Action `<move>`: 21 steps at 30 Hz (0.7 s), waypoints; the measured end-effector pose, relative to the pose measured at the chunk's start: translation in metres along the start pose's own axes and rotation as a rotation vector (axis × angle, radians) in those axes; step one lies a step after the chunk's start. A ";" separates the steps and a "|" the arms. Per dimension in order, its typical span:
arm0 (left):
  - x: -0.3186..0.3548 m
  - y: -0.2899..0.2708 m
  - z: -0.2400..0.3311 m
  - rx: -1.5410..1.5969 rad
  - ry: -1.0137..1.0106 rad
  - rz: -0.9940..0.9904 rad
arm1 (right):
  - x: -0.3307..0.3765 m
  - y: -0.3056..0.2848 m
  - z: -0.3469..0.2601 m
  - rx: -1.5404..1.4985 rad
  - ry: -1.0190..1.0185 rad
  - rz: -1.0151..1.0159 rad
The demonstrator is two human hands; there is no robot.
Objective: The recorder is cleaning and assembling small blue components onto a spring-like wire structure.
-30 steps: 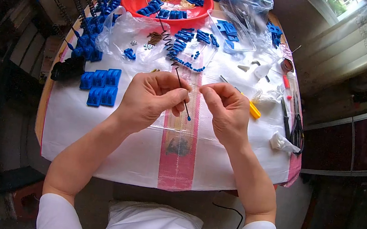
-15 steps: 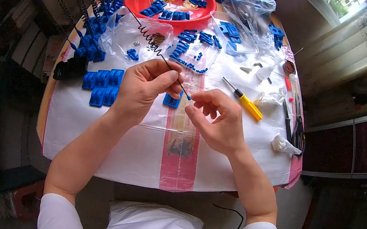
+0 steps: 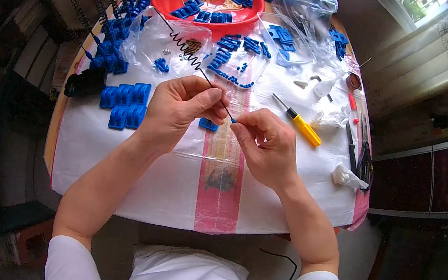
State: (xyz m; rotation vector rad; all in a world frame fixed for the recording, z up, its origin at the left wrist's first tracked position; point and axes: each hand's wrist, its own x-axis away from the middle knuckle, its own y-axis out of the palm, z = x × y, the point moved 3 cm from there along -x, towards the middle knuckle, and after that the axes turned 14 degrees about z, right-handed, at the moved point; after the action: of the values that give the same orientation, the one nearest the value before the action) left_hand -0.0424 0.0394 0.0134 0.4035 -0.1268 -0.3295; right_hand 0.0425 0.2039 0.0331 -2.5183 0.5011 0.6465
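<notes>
A thin black wire with a coiled spring section (image 3: 186,49) slants across the middle, its straight upper end pointing away to the left. My left hand (image 3: 177,105) pinches its straight lower part between thumb and fingers. On the wire's near end is a small blue cap (image 3: 233,121). The thumb and forefinger of my right hand (image 3: 267,146) are closed on that cap. Just beyond my left fingertips lies a flat blue plastic piece (image 3: 208,124), partly covered by the hand. Several blue arched blocks (image 3: 124,104) sit in two rows left of my left hand.
A red basin (image 3: 162,8) of blue parts stands at the back. Clear trays and bags (image 3: 134,41) hold small parts. Blue bases with upright springs (image 3: 114,47) crowd the left edge. At right lie a yellow-handled screwdriver (image 3: 306,130), scissors (image 3: 366,166) and a white bottle (image 3: 323,88).
My right thumb and forefinger have closed on the blue cap at the wire's end; they were apart beside it before. The wire's lower end has shifted slightly right.
</notes>
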 end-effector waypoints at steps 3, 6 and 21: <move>-0.001 -0.002 -0.002 -0.007 -0.009 -0.034 | 0.001 0.001 0.001 0.000 0.003 -0.007; -0.002 -0.004 -0.005 -0.009 -0.020 -0.057 | 0.002 0.002 0.003 -0.003 0.030 -0.020; -0.002 -0.002 -0.010 0.004 -0.033 -0.032 | 0.003 0.003 0.007 -0.001 0.049 -0.044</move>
State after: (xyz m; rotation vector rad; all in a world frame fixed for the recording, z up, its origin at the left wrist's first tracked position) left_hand -0.0428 0.0418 0.0037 0.4046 -0.1530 -0.3678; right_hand 0.0410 0.2043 0.0254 -2.5444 0.4619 0.5698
